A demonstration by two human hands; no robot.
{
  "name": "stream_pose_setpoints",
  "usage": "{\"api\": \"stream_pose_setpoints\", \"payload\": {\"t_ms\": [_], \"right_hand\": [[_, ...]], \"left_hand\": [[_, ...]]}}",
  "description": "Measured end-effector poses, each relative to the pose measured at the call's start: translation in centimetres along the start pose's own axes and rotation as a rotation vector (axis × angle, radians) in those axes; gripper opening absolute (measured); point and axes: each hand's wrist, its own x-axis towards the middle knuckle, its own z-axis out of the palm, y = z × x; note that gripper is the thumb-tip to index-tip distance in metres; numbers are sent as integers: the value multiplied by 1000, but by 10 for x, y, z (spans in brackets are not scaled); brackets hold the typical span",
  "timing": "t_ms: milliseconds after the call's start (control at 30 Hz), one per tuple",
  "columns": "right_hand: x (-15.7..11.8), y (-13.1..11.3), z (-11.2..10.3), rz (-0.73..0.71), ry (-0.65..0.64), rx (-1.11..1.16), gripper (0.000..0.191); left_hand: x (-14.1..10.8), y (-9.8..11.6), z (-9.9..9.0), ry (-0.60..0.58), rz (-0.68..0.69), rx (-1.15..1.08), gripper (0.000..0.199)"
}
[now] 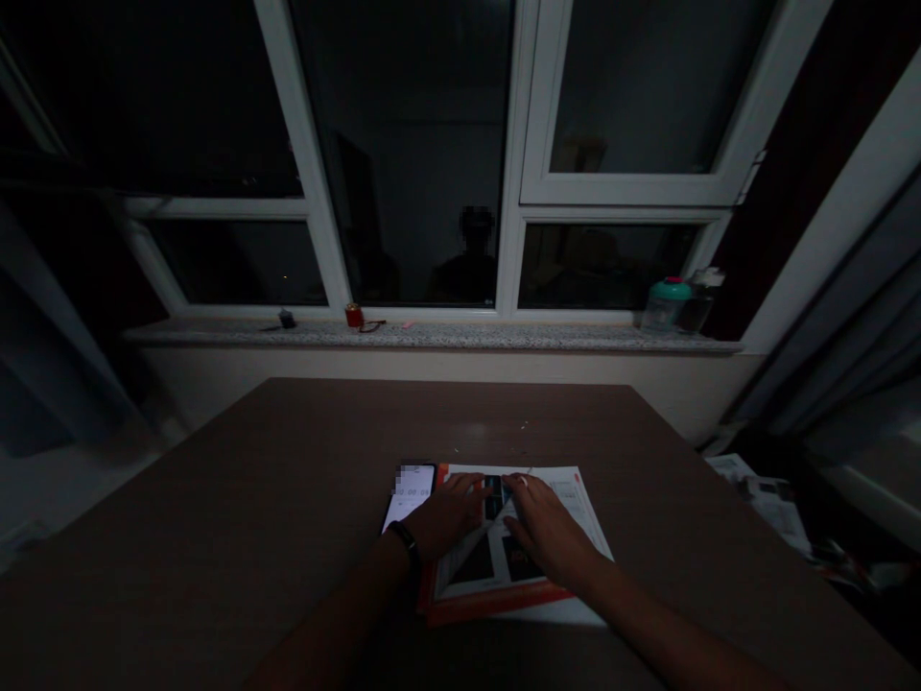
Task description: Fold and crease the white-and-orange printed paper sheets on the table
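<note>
A printed booklet (pixel 475 566) with orange edges and dark pictures lies on the brown table, over white printed sheets (pixel 586 509). One page is lifted at a slant across it. My left hand (pixel 455 513), with a dark band on the wrist, rests on the upper left of the booklet, fingers pointing right. My right hand (pixel 545 523) touches the page near the top middle, its fingers bent and its thumb apart below them. Whether the fingertips pinch the paper is too dark to tell. Left of the booklet lies a phone (pixel 410 494) with a lit screen.
Small white scraps lie on the table (pixel 345 432) beyond the booklet. Along the window sill (pixel 460 334) stand a small red object (pixel 354 315), a dark small item (pixel 286 318) and a teal-lidded bottle (pixel 665 305). Papers (pixel 773 504) are piled right of the table.
</note>
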Motion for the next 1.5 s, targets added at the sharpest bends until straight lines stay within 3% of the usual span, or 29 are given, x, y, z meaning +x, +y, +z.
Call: {"api": "stream_pose_setpoints", "payload": {"t_ms": [733, 1500], "right_hand": [[-11, 10, -7, -30, -81, 46, 60], [-25, 23, -29, -63, -191, 75, 65]], "left_hand": [[0, -8, 7, 11, 4, 7, 56], [0, -4, 3, 15, -5, -18, 55]]}}
